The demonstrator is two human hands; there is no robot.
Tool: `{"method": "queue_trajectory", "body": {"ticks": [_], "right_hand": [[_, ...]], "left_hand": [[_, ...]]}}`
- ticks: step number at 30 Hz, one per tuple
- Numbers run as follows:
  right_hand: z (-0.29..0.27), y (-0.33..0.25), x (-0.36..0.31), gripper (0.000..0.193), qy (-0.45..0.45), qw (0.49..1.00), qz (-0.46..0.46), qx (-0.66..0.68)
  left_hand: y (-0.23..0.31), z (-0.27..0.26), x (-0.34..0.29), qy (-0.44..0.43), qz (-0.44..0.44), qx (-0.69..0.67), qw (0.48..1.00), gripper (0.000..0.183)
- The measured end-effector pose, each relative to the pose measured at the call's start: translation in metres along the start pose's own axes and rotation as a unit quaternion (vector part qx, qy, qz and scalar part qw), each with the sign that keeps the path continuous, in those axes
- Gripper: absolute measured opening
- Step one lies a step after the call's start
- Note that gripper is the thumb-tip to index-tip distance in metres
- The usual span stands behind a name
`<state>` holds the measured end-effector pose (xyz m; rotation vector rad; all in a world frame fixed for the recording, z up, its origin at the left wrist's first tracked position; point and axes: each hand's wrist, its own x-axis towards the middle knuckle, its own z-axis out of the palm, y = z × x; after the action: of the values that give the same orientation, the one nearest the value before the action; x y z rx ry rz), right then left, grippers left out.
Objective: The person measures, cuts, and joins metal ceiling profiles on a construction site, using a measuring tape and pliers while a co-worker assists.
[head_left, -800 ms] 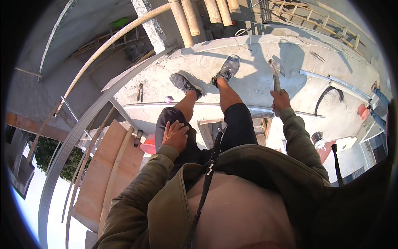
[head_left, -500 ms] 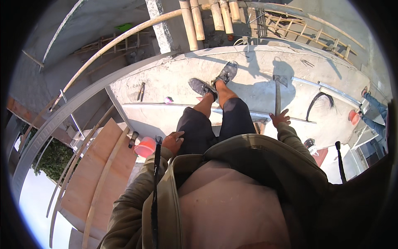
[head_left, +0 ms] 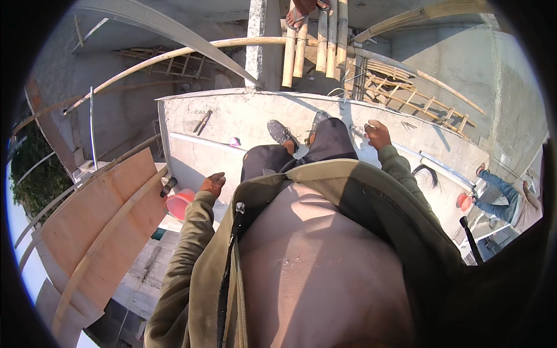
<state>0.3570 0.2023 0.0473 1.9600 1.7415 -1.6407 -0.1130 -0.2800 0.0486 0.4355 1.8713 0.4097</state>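
Observation:
My left hand (head_left: 213, 184) is open beside my left hip, with its fingers loosely out and nothing seen in them. Nearest to it is an orange-red bucket (head_left: 180, 204), left of and apart from the hand. In front of me to the right, my right hand (head_left: 378, 134) is closed around a hatchet. Only a small grey part of the hatchet (head_left: 357, 130) shows at the left of the fingers; its handle is hidden. I stand on a pale concrete slab (head_left: 255, 110) in dark shoes (head_left: 282, 134).
Pliers (head_left: 202, 122) and a small pink object (head_left: 234, 141) lie on the slab. Metal strips and dark bristles (head_left: 428, 174) lie right. Bamboo poles (head_left: 288, 58) bear another person's feet (head_left: 296, 19). A co-worker (head_left: 502, 197) stands far right by a red bucket (head_left: 465, 201). Plywood (head_left: 110, 226) leans left.
My right hand has moved forward, and the hatchet handle that showed earlier is out of sight. My left hand has shifted left and forward. The view has tilted, showing feet on the bamboo.

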Motion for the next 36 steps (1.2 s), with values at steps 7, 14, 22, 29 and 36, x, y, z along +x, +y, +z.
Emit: {"method": "queue_trajectory", "body": {"ticks": [7,14,22,29,36], "right_hand": [[0.003,-0.017,0.048,0.034,-0.117,0.992,0.046,0.012],[-0.001,-0.087,0.07,0.012,-0.198,0.941,-0.151,-0.231],[0.044,-0.29,0.051,0.045,-0.308,0.935,-0.163,-0.069],[0.122,-0.337,0.033,0.044,-0.334,0.907,-0.207,-0.153],[0.102,-0.179,0.112,0.027,-0.326,0.75,-0.409,-0.404]], "left_hand": [[-0.023,0.06,-0.039,0.125,-0.032,-0.276,0.952,0.04],[0.009,0.19,-0.126,0.227,-0.102,-0.396,0.884,0.033],[0.033,0.37,-0.194,0.277,-0.253,-0.435,0.818,0.025],[0.089,0.398,-0.222,0.264,-0.31,-0.497,0.767,0.016],[0.028,0.384,-0.175,0.297,-0.281,-0.51,0.757,0.02]]}}
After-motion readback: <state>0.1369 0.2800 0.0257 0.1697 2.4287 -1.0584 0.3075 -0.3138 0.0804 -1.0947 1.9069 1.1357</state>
